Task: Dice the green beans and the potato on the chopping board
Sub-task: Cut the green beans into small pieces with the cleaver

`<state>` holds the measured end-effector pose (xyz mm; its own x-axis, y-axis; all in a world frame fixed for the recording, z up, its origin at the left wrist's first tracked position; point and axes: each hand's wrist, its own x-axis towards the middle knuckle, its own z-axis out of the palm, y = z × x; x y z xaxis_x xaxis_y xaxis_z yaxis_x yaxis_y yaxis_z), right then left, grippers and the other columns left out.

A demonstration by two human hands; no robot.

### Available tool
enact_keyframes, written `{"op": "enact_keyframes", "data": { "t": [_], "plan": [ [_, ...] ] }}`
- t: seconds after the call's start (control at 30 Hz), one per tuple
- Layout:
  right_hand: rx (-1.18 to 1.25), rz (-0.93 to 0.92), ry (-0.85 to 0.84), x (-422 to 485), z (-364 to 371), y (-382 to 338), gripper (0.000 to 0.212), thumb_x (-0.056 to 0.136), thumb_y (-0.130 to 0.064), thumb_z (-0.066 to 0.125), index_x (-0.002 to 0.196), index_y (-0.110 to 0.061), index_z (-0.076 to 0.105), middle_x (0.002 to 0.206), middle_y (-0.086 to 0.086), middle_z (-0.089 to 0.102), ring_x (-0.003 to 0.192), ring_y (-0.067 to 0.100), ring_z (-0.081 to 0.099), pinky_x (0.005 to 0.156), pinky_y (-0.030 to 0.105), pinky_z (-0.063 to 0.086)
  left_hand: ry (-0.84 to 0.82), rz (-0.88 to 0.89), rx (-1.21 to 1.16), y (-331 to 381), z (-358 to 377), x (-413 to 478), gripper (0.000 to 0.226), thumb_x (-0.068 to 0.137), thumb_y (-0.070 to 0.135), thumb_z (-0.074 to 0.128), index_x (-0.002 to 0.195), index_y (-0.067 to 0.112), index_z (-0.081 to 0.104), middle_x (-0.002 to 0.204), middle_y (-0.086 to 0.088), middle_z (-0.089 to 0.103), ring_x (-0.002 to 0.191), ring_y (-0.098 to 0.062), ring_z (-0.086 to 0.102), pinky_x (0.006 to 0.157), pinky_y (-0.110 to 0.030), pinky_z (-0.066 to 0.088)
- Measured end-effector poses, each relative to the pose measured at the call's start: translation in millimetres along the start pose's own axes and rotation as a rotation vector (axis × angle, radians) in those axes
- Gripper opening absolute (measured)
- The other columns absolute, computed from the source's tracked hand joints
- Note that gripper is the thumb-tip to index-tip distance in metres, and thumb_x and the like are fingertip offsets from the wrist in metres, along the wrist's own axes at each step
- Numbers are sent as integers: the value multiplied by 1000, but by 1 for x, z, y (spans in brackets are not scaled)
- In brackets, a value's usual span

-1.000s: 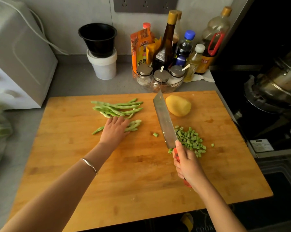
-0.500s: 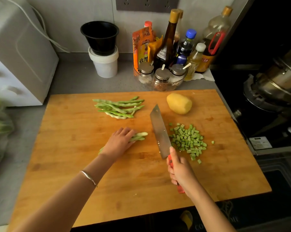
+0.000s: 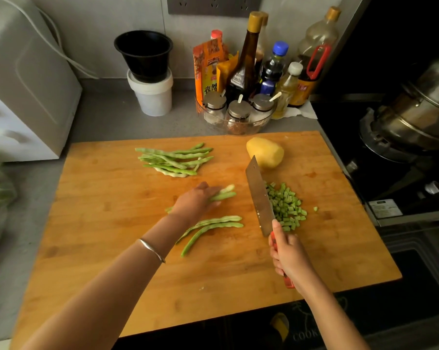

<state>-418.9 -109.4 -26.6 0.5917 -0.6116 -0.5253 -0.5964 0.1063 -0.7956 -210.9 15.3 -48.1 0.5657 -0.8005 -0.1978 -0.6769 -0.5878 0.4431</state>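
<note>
Left hand (image 3: 197, 198): we see it palm down, pressing a couple of green beans (image 3: 224, 193) flat; their cut ends poke out toward the cleaver.
Right hand (image 3: 287, 253): clenched round the red handle of the cleaver (image 3: 260, 198), blade just right of the pinned beans.
Key relation: the pinned beans run left to right, the blade runs front to back across them, so we judge the next chop meets their right ends squarely (fingertips sit close to that line).
Loose beans (image 3: 213, 227): two whole ones lie nearer us, touching the left wrist, same axis.
Bean pile (image 3: 174, 160): uncut, at the back of the chopping board (image 3: 112, 248).
Diced beans (image 3: 285, 205): heaped just right of the blade.
Potato (image 3: 265, 152): whole, peeled, at the back right beyond the blade tip.
Containers: glass bowl (image 3: 213, 122) on the table holds three spice jars; black tub stacked on white tub (image 3: 150, 94), contents hidden.
</note>
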Motion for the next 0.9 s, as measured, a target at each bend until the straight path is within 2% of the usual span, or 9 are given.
{"op": "enact_keyframes", "data": {
  "t": [0.07, 0.13, 0.23, 0.3, 0.4, 0.6, 0.67, 0.77, 0.9],
  "plan": [
    [0, 4, -8, -1, 0, 0, 52, 100, -50, 35, 66, -11, 43, 48, 0, 30, 37, 16, 25, 43, 24, 19, -45, -5, 22, 2, 7, -3, 52, 96, 42, 48, 145, 32, 36, 129, -4, 43, 119, -26, 41, 96, -38, 42],
    [-3, 7, -11, -1, 1, 0, 52, 100, -50, 35, 67, -11, 43, 48, 0, 30, 38, 16, 25, 44, 25, 19, -28, 4, 25, 3, 12, -7, 50, 96, 40, 46, 144, 30, 38, 129, -4, 44, 121, -26, 39, 98, -38, 40],
    [-6, 11, -13, 0, 0, 2, 52, 100, -51, 36, 67, -11, 44, 48, 0, 31, 38, 16, 27, 43, 25, 20, 36, 24, 51, 3, 15, -11, 42, 98, 39, 44, 138, 28, 47, 125, -4, 49, 119, -25, 44, 89, -36, 44],
    [-16, 7, -19, 0, 0, 3, 52, 100, -52, 36, 67, -11, 44, 49, 0, 32, 37, 15, 27, 42, 25, 20, 49, 22, 72, 5, 16, -16, 45, 95, 47, 45, 136, 28, 50, 125, -1, 48, 119, -22, 45, 85, -34, 44],
    [-36, -3, -30, -2, 2, 5, 53, 100, -52, 35, 66, -11, 43, 49, 1, 31, 36, 15, 27, 41, 24, 20, 35, 42, 135, 7, 22, -22, 65, 87, 62, 49, 141, 28, 42, 129, 2, 45, 121, -20, 42, 93, -34, 41],
    [-102, -50, -10, -2, -1, 9, 55, 98, -54, 35, 64, -13, 43, 48, 1, 32, 35, 14, 29, 43, 25, 21, 30, 112, 159, 22, 36, -15, 64, 95, 50, 43, 149, 23, 24, 136, -3, 40, 125, -23, 35, 98, -33, 34],
    [-88, -41, -3, -1, -4, 8, 53, 99, -53, 35, 65, -13, 44, 49, 2, 33, 37, 14, 29, 42, 24, 21, 70, 95, 82, 29, 41, -12, 58, 95, 48, 43, 147, 23, 31, 134, -3, 43, 123, -24, 38, 98, -34, 34],
    [-75, -35, -8, -2, -8, 9, 52, 99, -53, 35, 67, -13, 43, 50, 2, 32, 38, 14, 28, 42, 25, 20, 120, 51, -83, 26, 40, -7, 40, 96, 39, 48, 132, 22, 53, 120, -3, 53, 114, -26, 46, 93, -35, 37],
    [-102, -59, -8, -4, -8, 9, 53, 100, -50, 35, 66, -11, 45, 49, 1, 34, 36, 12, 30, 40, 24, 22, 174, 12, -191, 15, 30, -6, 30, 90, 35, 61, 116, 21, 60, 108, 2, 56, 103, -21, 53, 82, -34, 46]
  ]
}}
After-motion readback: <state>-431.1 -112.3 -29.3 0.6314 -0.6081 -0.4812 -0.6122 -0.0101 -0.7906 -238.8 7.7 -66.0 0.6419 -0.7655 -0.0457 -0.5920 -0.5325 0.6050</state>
